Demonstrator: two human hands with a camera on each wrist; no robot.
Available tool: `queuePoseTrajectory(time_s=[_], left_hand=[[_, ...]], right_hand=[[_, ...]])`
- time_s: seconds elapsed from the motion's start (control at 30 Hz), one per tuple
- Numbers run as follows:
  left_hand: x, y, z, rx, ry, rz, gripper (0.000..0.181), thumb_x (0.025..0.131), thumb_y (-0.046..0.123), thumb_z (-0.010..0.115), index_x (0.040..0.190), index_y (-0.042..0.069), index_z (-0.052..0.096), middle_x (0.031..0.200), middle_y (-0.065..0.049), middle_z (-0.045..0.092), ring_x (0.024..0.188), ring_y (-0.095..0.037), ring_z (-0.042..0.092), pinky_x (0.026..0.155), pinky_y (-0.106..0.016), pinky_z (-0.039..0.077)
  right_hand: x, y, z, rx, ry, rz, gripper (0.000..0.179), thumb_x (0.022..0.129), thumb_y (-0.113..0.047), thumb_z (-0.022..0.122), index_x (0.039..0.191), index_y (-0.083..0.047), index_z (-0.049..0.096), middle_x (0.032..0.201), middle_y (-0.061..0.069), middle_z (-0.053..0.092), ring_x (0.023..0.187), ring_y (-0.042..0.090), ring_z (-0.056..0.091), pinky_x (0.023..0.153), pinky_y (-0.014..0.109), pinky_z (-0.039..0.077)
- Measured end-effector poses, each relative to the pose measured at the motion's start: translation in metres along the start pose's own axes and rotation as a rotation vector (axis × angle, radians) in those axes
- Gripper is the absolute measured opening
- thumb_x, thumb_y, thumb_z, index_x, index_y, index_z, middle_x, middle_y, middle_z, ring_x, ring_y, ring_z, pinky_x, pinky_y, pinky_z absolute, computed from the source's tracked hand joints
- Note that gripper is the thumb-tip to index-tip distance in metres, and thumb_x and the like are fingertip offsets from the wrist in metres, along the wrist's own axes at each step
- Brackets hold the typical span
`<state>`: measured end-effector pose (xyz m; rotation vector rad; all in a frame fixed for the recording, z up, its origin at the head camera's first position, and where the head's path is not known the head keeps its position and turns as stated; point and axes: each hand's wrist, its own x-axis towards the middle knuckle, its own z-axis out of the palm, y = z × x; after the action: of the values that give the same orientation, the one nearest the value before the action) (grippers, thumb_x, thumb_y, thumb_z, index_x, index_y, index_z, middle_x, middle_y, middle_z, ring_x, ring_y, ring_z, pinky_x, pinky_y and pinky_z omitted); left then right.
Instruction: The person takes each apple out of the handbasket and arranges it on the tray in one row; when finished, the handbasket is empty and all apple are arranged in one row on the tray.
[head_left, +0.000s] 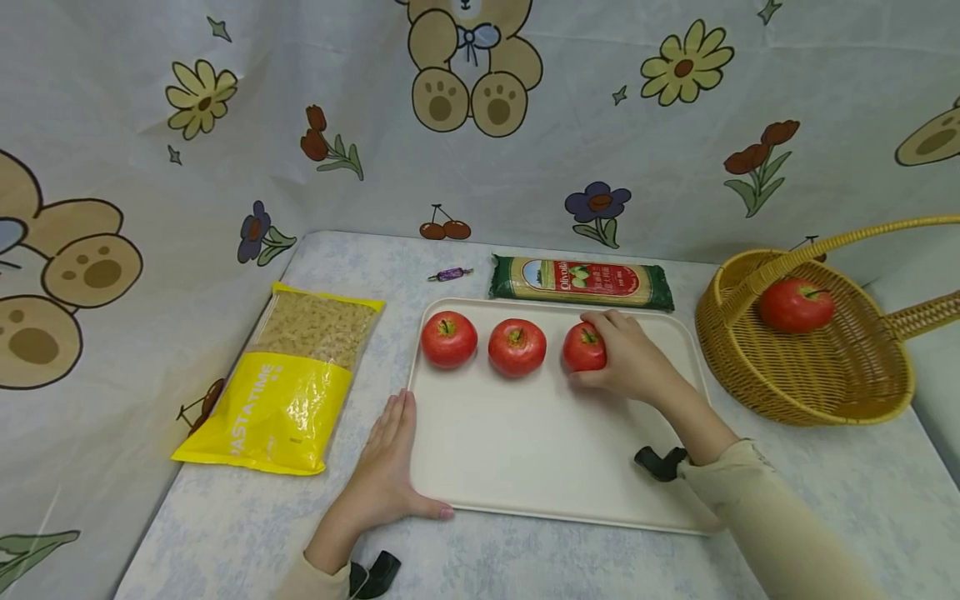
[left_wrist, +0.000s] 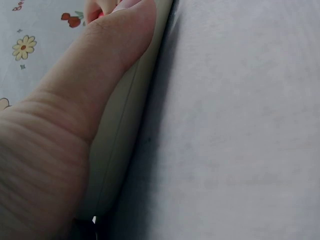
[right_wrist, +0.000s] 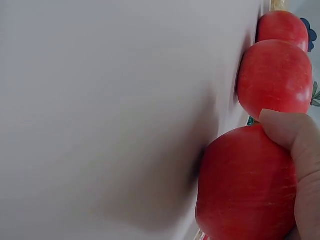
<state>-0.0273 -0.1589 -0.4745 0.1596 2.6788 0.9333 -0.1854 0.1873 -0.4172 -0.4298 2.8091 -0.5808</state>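
Note:
A white rectangular tray [head_left: 540,450] lies on the table with a row of red apples along its far side. The left apple [head_left: 448,340] and the middle apple [head_left: 517,347] stand on it untouched. My right hand [head_left: 630,358] grips the right-hand apple [head_left: 582,348], thumb on the near side and fingers over the far side. In the right wrist view this apple [right_wrist: 245,185] fills the lower right, close to the tray surface. My left hand [head_left: 386,471] rests against the tray's near left corner, fingers straight along the left edge and thumb along the front edge.
On the right stands a wicker basket [head_left: 810,392] with a tall handle, holding one red apple [head_left: 797,306]. A yellow pasta bag [head_left: 285,392] lies to the left. Behind the tray are a green spaghetti packet [head_left: 582,282] and a small purple wrapped candy [head_left: 450,274].

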Motion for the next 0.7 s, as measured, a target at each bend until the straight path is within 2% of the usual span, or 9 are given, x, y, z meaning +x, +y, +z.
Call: queuePoseTrajectory(time_s=[0.13, 0.37, 0.57, 0.7], left_hand=[[0.000, -0.001, 0.000, 0.002, 0.004, 0.005, 0.166, 0.043, 0.068, 0.091, 0.158, 0.010, -0.014, 0.167, -0.008, -0.018, 0.155, -0.026, -0.013, 0.126, -0.050, 0.000], [0.000, -0.001, 0.002, 0.010, 0.016, 0.014, 0.166, 0.042, 0.069, 0.090, 0.158, 0.010, -0.013, 0.167, -0.008, -0.017, 0.155, -0.027, -0.012, 0.126, -0.052, 0.001], [-0.001, -0.001, 0.002, 0.011, 0.018, 0.011, 0.167, 0.041, 0.072, 0.089, 0.158, 0.010, -0.013, 0.166, -0.008, -0.018, 0.155, -0.027, -0.012, 0.126, -0.052, 0.001], [0.000, -0.001, 0.002, 0.004, 0.013, 0.004, 0.168, 0.040, 0.072, 0.088, 0.158, 0.011, -0.014, 0.166, -0.008, -0.018, 0.155, -0.027, -0.012, 0.126, -0.051, 0.001]], right_hand=[[0.002, 0.002, 0.003, 0.068, -0.004, 0.003, 0.093, 0.075, -0.040, 0.085, 0.148, -0.011, 0.037, 0.139, 0.017, 0.044, 0.128, 0.038, 0.043, 0.093, 0.060, 0.054], [0.000, 0.008, 0.008, 0.207, -0.025, 0.009, 0.102, 0.077, -0.039, 0.085, 0.154, -0.010, 0.025, 0.146, 0.018, 0.038, 0.133, 0.038, 0.041, 0.100, 0.060, 0.050], [-0.003, 0.011, 0.009, 0.236, -0.031, 0.028, 0.111, 0.076, -0.042, 0.085, 0.158, -0.013, 0.016, 0.153, 0.017, 0.032, 0.137, 0.039, 0.038, 0.102, 0.062, 0.047], [-0.014, 0.012, 0.003, 0.215, 0.022, 0.031, 0.111, 0.075, -0.048, 0.084, 0.158, -0.015, 0.019, 0.157, 0.018, 0.029, 0.142, 0.042, 0.032, 0.105, 0.066, 0.042]])
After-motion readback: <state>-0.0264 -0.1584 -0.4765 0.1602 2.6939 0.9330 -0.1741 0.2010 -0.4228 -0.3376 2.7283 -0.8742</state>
